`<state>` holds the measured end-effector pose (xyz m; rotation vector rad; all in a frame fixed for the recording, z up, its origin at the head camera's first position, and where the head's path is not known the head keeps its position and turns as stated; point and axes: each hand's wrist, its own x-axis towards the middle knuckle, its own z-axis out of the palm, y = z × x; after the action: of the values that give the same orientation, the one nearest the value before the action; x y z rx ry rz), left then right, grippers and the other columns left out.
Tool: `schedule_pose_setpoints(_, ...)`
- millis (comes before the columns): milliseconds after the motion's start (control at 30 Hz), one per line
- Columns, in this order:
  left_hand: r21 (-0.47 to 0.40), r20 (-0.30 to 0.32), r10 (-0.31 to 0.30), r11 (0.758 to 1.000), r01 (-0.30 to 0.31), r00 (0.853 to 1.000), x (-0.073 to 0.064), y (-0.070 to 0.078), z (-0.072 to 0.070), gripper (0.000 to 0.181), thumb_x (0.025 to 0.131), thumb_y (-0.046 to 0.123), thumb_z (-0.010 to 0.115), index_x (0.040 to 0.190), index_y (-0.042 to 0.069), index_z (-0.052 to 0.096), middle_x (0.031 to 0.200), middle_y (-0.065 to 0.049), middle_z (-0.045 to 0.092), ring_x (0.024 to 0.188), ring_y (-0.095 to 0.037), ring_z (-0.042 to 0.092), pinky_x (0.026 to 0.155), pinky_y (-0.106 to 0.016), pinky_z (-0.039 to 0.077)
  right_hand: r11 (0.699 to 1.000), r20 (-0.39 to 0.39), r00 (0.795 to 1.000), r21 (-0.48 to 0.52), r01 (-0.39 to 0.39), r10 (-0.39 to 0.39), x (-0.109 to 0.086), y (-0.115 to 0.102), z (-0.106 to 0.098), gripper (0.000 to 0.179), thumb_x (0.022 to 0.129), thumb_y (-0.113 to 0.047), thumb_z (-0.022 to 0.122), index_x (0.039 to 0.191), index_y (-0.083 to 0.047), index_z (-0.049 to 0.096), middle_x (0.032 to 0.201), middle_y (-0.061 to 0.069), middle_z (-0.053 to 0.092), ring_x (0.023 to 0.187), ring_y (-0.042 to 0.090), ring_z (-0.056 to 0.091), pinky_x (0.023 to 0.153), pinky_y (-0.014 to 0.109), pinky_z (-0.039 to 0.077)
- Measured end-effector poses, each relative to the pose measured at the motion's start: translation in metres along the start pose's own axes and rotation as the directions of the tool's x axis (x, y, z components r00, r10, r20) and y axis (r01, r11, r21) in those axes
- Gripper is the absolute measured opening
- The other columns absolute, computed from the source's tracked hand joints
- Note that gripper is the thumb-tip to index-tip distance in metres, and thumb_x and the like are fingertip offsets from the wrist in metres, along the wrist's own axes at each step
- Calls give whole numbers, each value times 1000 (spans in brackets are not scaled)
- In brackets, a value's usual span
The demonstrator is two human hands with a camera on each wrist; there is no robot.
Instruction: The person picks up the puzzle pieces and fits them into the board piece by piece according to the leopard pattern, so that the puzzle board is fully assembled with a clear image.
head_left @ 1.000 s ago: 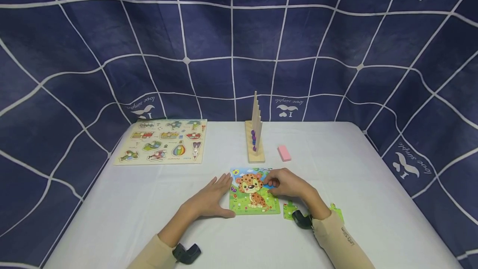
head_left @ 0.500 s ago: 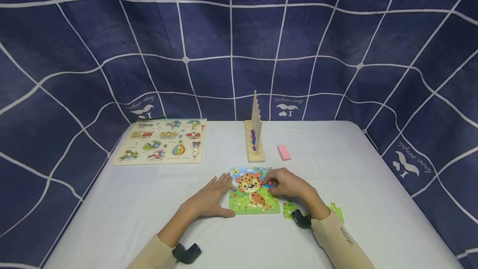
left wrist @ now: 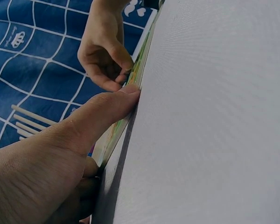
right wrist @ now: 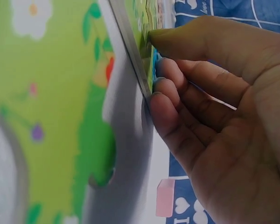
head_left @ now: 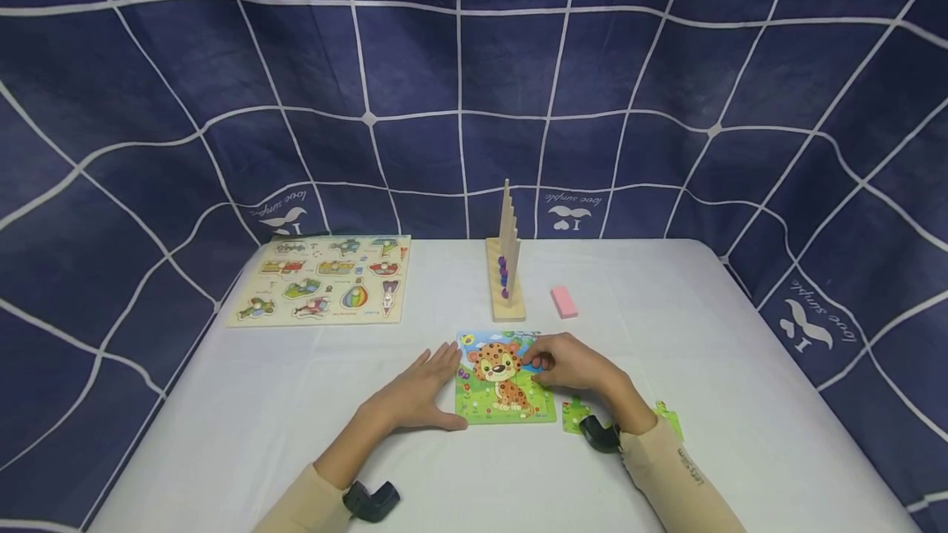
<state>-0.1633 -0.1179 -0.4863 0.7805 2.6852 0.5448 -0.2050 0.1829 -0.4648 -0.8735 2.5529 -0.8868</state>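
Observation:
A square jigsaw puzzle [head_left: 505,401] with a spotted leopard cub lies flat on the white table. My left hand [head_left: 415,395] rests at its left edge, fingers straight and spread. In the left wrist view, that thumb [left wrist: 100,112] lies along the puzzle's near edge. My right hand [head_left: 573,364] is at the puzzle's right side, fingers bent and thumb [right wrist: 191,39] touching the green surface. A bluish patch shows between those fingertips; I cannot tell whether they pinch a piece. A loose green puzzle piece [right wrist: 46,70] looms near the right wrist camera.
Loose green pieces [head_left: 573,418] lie right of the puzzle, partly behind the right wrist, with another piece [head_left: 668,419] beyond the sleeve. Farther back stand a wooden peg rack [head_left: 507,311] with beads, a pink block [head_left: 564,303], and a vehicle peg board [head_left: 318,282] at left.

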Motion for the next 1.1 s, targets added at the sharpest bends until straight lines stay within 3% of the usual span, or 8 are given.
schedule_pose_setpoints(367,8,2,-2,1000,2,1000,-1,1,-1,115,71,71,69,153,3,27,163,-9,18,153,-23,13,126,-44,14,996,27,999,79,-40,38,-2,-2,-2,30,76,-11,80,103,-8,71,84,-2,62,72,8,53,62,18,50)
schedule_pose_setpoints(700,-2,6,-5,1000,5,1000,-2,1,0,114,71,70,69,153,3,26,163,-9,19,153,-24,13,126,-44,14,995,38,996,64,-82,80,-9,-6,-3,31,73,-9,83,102,-9,70,81,0,60,72,9,52,61,18,48)
schedule_pose_setpoints(1100,-2,-8,5,1000,-5,1000,-1,0,0,113,72,69,70,152,1,27,163,-11,20,153,-25,14,126,-45,14,990,10,990,15,-143,143,-34,-4,-5,38,73,-18,85,105,-7,69,80,-3,60,70,7,50,61,19,47)
